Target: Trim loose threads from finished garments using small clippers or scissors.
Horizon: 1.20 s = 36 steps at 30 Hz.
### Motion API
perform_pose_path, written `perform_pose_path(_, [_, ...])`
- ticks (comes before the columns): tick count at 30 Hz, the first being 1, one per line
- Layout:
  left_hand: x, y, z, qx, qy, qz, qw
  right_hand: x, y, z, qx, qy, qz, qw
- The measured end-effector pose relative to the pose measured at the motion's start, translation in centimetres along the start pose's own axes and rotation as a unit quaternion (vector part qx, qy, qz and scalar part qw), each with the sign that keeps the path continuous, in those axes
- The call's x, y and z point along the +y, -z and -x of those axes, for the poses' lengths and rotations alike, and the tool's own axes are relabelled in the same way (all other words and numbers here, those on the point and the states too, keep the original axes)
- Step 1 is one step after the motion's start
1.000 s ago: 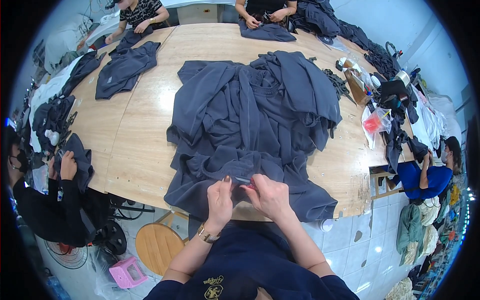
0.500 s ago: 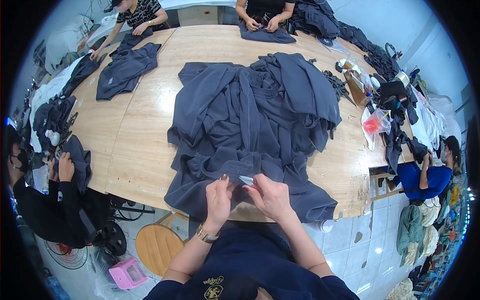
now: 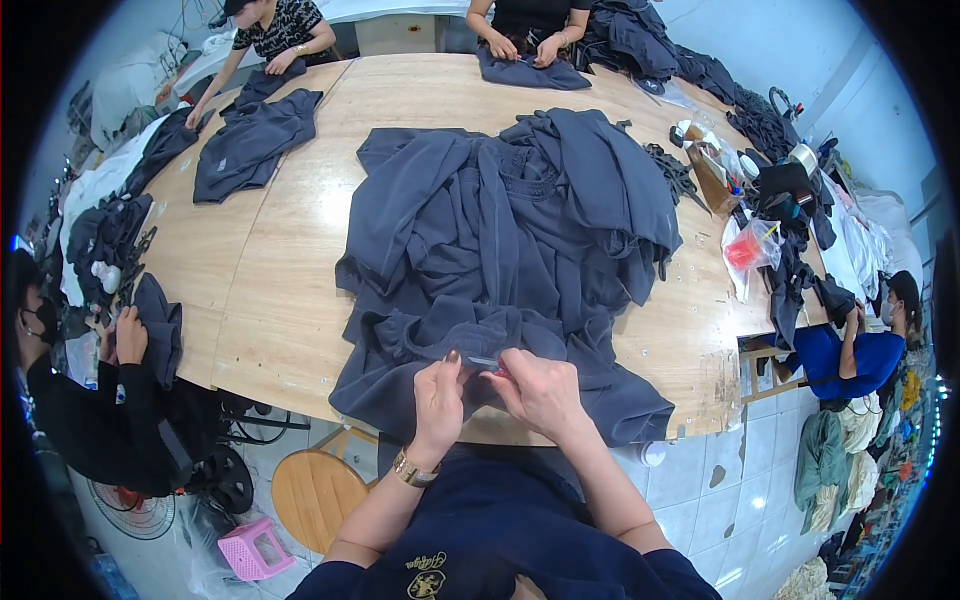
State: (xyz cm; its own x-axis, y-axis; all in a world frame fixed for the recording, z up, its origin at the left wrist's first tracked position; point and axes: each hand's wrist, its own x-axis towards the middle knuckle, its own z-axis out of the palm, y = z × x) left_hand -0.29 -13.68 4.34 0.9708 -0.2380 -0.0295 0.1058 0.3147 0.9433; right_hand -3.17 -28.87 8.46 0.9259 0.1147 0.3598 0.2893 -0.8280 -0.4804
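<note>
Red-handled cutter (image 3: 484, 361), gripped in right hand (image 3: 540, 394), lies crosswise, blade pointing left at left hand (image 3: 438, 402), which pinches dark garment (image 3: 520, 330) just beside the tip.

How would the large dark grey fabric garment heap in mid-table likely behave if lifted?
The dark grey fabric garment heap would probably sag and flop, given its soft, deep folds. Layers may slide apart, since they overlap loosely. Its gathered fabric waistband might stretch if pulled, judging by the puckering.
</note>
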Motion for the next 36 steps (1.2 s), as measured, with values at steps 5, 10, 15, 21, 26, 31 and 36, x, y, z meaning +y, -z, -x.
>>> perform_pose_path(5, [2.0,-1.5,-0.3,-0.026,0.001,0.153,0.988,0.3,-0.5,0.1,0.083,-0.122,-0.216,0.965])
perform_pose_path(10, [2.9,-1.5,-0.5,-0.052,0.062,0.269,0.960,-0.2,-1.3,-0.2,0.120,-0.197,-0.494,0.838])
perform_pose_path(15, [1.6,-1.5,-0.2,-0.039,0.030,0.204,0.978,-1.9,-1.9,-1.1,0.111,-0.184,-0.350,0.912])
perform_pose_path(21, [2.8,-1.5,-0.7,-0.034,0.072,0.276,0.958,-0.4,-0.8,0.1,0.043,-0.237,-0.623,0.744])
perform_pose_path(26, [2.1,-1.8,-0.5,-0.029,0.065,0.264,0.962,-0.3,-2.8,-0.2,0.171,-0.191,-0.461,0.850])
perform_pose_path(31, [1.6,-2.3,-0.2,0.011,0.029,0.200,0.979,-1.7,-2.1,-0.5,0.116,-0.217,-0.364,0.898])
perform_pose_path(36, [2.0,-2.0,-0.6,0.001,0.040,0.242,0.969,-1.4,-1.1,1.2,0.054,-0.123,-0.478,0.868])
